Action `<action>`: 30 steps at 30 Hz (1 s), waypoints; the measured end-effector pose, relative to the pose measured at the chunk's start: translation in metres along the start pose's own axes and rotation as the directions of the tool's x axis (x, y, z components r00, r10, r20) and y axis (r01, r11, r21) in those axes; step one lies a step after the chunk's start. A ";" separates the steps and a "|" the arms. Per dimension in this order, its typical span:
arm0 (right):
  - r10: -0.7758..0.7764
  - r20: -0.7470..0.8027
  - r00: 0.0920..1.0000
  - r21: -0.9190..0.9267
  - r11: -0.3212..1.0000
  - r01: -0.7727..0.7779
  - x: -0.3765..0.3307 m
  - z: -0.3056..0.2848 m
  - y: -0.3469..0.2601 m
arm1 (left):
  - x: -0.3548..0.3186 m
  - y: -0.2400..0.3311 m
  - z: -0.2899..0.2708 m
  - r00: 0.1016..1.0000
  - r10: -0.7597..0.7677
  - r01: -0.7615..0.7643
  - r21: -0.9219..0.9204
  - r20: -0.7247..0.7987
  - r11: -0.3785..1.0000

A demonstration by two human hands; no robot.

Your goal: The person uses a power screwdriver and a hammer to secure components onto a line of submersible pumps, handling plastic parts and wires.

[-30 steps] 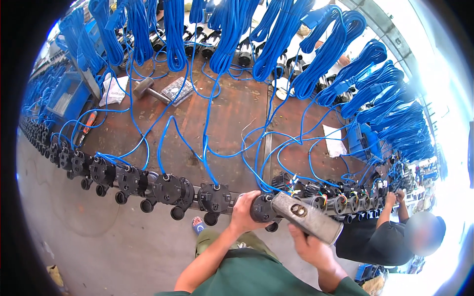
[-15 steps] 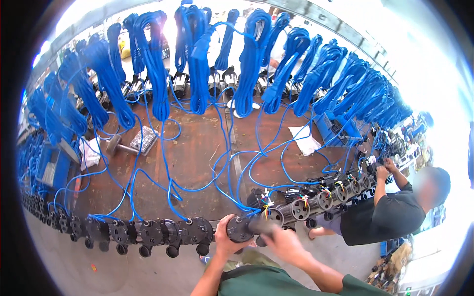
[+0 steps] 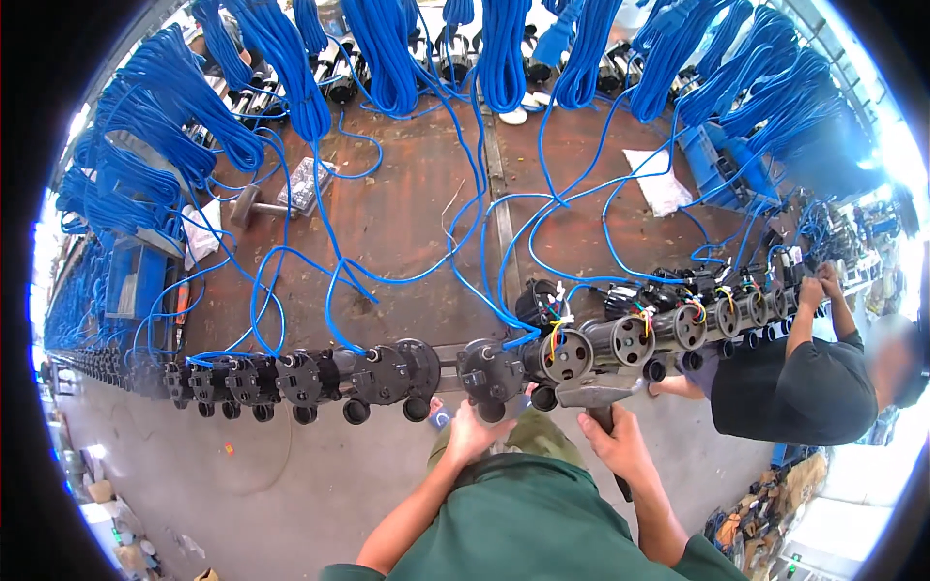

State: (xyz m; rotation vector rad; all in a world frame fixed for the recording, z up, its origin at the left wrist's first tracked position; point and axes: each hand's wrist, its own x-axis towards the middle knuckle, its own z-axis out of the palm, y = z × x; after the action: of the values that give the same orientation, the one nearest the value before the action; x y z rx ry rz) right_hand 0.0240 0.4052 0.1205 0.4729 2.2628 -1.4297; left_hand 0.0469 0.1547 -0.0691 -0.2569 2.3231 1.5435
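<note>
Straight in front of me at the table's near edge lies a black round pump-like unit (image 3: 491, 371) with a short pipe stub below and a blue cable at its back. My left hand (image 3: 473, 433) is closed around its lower part by the stub; some fingers are hidden. To the right, my right hand (image 3: 620, 443) grips the dark handle of a hammer (image 3: 596, 394). The hammer's metal head is raised apart from that unit, beside an open-ended motor housing (image 3: 565, 356) with coloured wires.
Similar black units (image 3: 378, 376) line the edge leftward. Bundled blue cables (image 3: 383, 58) hang across the far side, their leads crossing the brown table (image 3: 407, 223). A second hammer (image 3: 254, 205), white bags and blue bins (image 3: 722, 165) are there. A co-worker (image 3: 794, 387) works at right.
The hammer has swung back from the unit's face to the right and is no longer blurred. My left hand has slid from the unit's side to its underside. The whole view has shifted.
</note>
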 end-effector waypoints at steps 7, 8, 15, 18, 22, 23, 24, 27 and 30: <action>-0.027 0.099 0.995 -0.089 0.995 0.036 0.007 0.014 0.015 | 0.035 -0.056 0.053 0.988 -0.094 0.062 -0.253 -0.119 0.966; -0.032 0.109 0.994 -0.102 0.994 0.043 0.008 0.014 0.015 | 0.036 -0.058 0.054 0.985 -0.063 0.025 -0.224 -0.161 0.974; -0.002 0.144 0.990 -0.116 0.993 0.019 0.013 0.027 0.015 | 0.039 -0.108 0.065 0.964 0.035 -0.081 -0.162 -0.263 0.983; -0.002 0.118 0.993 -0.067 0.998 0.010 0.013 0.034 0.027 | 0.039 -0.096 0.060 0.955 0.078 -0.120 -0.132 -0.286 0.984; 0.099 0.120 0.988 -0.053 0.994 -0.093 0.012 0.038 0.029 | 0.039 -0.112 0.060 0.955 0.135 -0.165 -0.095 -0.264 0.982; 0.095 0.131 0.987 -0.038 0.995 -0.091 0.013 0.038 0.033 | 0.043 -0.117 0.058 0.967 0.138 -0.157 -0.074 -0.216 0.985; 0.091 0.141 0.986 -0.022 0.996 -0.089 0.015 0.039 0.040 | 0.044 -0.122 0.057 0.974 0.133 -0.149 -0.075 -0.182 0.986; 0.124 0.189 0.974 0.167 0.974 -0.156 0.012 0.029 0.018 | 0.040 -0.099 0.043 0.986 0.107 -0.123 -0.130 -0.128 0.984; 0.074 0.195 0.978 0.422 0.894 -0.152 0.007 0.016 -0.001 | 0.035 -0.076 0.035 0.985 0.084 -0.113 -0.193 -0.154 0.975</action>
State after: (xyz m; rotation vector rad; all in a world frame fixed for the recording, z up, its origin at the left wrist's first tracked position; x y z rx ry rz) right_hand 0.0199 0.3908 0.1115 0.5789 1.7442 -1.8417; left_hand 0.0463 0.1582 -0.1600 -0.3168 2.3185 1.8710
